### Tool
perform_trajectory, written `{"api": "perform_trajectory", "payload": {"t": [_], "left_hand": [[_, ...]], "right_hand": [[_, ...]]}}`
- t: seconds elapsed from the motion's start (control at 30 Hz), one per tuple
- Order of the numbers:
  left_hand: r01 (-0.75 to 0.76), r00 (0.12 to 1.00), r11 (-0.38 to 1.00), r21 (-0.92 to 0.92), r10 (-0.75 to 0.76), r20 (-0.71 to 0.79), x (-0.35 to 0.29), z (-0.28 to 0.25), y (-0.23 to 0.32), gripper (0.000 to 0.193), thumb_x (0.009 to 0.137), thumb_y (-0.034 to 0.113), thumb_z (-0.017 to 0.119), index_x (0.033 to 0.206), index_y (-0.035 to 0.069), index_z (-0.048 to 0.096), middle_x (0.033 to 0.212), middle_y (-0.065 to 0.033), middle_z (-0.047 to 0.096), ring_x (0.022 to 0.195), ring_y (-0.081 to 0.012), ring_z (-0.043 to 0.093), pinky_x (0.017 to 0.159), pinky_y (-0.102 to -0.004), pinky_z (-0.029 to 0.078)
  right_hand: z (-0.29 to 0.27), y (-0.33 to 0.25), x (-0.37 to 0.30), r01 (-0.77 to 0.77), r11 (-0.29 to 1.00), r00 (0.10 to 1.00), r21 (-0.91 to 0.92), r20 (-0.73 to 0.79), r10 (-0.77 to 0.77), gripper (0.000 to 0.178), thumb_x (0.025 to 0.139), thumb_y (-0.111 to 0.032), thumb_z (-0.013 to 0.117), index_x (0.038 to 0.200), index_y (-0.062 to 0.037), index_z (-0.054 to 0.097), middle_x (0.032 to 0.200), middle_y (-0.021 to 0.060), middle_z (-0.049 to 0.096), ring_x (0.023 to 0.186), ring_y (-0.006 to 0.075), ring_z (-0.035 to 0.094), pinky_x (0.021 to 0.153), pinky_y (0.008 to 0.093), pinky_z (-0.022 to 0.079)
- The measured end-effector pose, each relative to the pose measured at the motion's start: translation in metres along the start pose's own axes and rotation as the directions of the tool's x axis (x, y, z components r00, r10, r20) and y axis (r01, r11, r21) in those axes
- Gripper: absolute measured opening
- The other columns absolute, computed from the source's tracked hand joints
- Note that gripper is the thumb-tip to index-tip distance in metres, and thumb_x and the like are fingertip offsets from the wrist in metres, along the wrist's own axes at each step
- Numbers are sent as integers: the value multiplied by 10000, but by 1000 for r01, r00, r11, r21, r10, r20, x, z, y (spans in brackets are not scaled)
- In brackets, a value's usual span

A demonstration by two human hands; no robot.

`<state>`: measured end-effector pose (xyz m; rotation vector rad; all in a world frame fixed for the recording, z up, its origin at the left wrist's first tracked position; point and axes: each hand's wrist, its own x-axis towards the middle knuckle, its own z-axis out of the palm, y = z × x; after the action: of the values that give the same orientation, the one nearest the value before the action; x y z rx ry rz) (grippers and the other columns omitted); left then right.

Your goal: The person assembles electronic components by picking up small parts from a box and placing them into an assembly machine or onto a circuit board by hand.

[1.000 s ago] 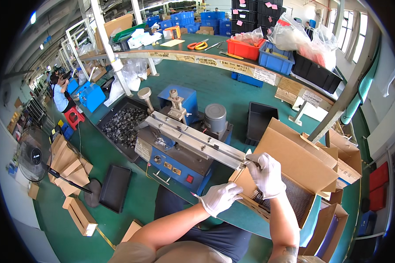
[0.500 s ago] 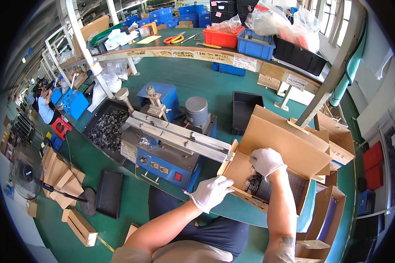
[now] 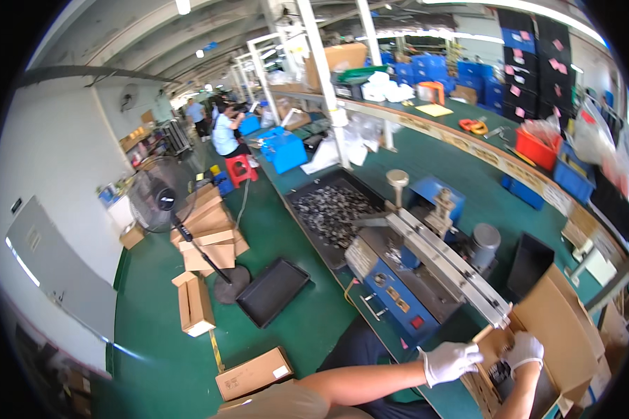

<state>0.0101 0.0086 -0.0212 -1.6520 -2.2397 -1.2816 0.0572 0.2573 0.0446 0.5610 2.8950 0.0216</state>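
Observation:
My right hand, in a white glove, reaches into an open cardboard box at the lower right. Its fingers are curled downward; whatever they hold is hidden. Small dark parts lie in the box just beside those fingers. My left hand, also gloved in white, is beside the box's left edge with its fingers stretched out and nothing visible in them. A long metal rail slopes across a blue bench machine and ends above the box, close to both hands.
A black tray of loose dark parts stands left of the machine. Behind it sits an empty-looking black bin. On the floor are a pedestal fan, a black tray and several cartons. A co-worker sits farther along the bench.
My view has swung left, so the machine, box and both hands appear farther right. The right hand stays inside the box, and the left stays by its edge.

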Motion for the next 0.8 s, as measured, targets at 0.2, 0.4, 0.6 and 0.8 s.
{"api": "perform_trajectory", "payload": {"t": [0.2, 0.4, 0.6, 0.8], "left_hand": [[31, 999, 999, 14, -32, 43, 0, 2, -3, 266, 958, 254, 735, 1140, 85, 640, 1015, -129, 581, 929, -342, 676, 787, -464, 563], [56, 998, 998, -9, -56, 40, 2, 3, 2, 259, 927, 253, 766, 1087, 87, 647, 1030, -118, 601, 944, -337, 691, 786, -458, 569], [-13, 1000, 996, 90, 13, -3, 8, -19, 17, 196, 941, 271, 758, 1058, 114, 754, 990, -67, 699, 824, -286, 729, 685, -398, 606], [-19, 999, 996, 87, 23, -40, 9, -31, 9, 166, 943, 199, 748, 1091, 131, 716, 973, -66, 666, 810, -287, 724, 679, -402, 593]], "right_hand": [[30, 4, 17, 49, 996, 999, -78, -9, -50, 424, 735, -379, 916, 1023, -87, 808, 1067, 181, 791, 1051, 347, 758, 899, 457, 617], [18, 19, 13, 254, 967, 967, 20, 7, -255, 365, 770, -311, 878, 975, -30, 767, 980, 220, 776, 897, 375, 767, 813, 466, 622], [-70, -20, -28, 154, 621, 971, 768, -234, 49, 179, 893, -176, 794, 905, -9, 728, 751, 116, 715, 639, 189, 676, 622, 373, 546], [-82, -24, -31, 273, 362, 961, 891, -271, -57, 185, 1028, -149, 689, 1106, -16, 791, 815, 28, 599, 736, 145, 586, 727, 302, 500]]}}
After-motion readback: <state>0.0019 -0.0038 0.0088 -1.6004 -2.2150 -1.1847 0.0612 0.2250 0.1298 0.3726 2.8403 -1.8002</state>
